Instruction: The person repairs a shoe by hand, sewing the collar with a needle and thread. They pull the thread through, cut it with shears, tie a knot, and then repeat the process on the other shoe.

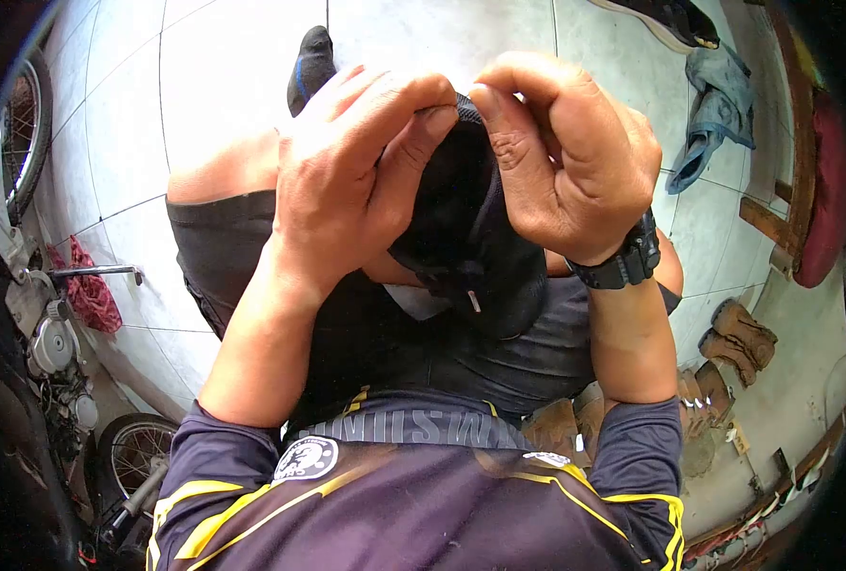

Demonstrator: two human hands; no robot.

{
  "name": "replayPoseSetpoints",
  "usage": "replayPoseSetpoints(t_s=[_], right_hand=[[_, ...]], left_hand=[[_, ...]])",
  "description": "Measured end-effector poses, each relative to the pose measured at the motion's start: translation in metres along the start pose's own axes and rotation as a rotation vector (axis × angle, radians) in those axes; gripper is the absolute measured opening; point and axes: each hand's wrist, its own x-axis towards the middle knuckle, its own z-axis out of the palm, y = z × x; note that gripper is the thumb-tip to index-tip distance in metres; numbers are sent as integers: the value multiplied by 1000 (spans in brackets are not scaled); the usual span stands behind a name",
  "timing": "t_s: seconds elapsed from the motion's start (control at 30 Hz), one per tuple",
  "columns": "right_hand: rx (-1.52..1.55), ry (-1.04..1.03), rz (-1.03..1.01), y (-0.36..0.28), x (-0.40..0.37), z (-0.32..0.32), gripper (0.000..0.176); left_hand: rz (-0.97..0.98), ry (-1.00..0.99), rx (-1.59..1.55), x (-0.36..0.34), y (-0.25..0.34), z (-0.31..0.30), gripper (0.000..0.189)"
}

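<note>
A black shoe [461, 219] rests over my lap, its near end close to my dark shorts. My left hand [356, 162] pinches with thumb and forefinger at the shoe's far edge; what lies between the fingertips is too small to make out. Opposite it, my right hand [570, 152], with a black watch on the wrist, also pinches thumb against forefinger beside the same edge. Anything between those fingertips is hidden. A short pale-tipped lace end [474, 301] lies on the shoe's near part.
Light floor tiles [423, 38] lie beyond my dark-socked foot [315, 62]. A motorcycle [53, 347] and a red cloth [92, 285] are at left. At right are a blue-grey cloth [713, 109], brown shoes [737, 341], another dark shoe [675, 21] and a wooden frame [770, 225].
</note>
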Motion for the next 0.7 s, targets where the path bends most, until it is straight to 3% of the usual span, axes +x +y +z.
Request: replayPoseSetpoints(t_s=[0.17,0.27,0.33,0.4,0.47,0.6,0.7], right_hand=[[-13,8,15,4,-2,3,14],[238,2,514,5,3,-4,10],[604,12,626,29,-3,1,10],[787,-13,725,40,-14,5,12],[953,-4,735,37,-19,12,12],[955,30,696,12,-12,1,12],[845,131,719,-15,-4,-12,11]], left_hand=[[-42,-34,56,1,1,-1,15],[-151,-1,-69,0,-1,1,21],[-294,93,-181,2,4,5,24],[-335,57,-151,5,8,-1,23],[-414,18,-325,7,9,-2,22],[-524,9,-569,16,21,-12,20],[-448,9,-582,24,41,-18,20]])
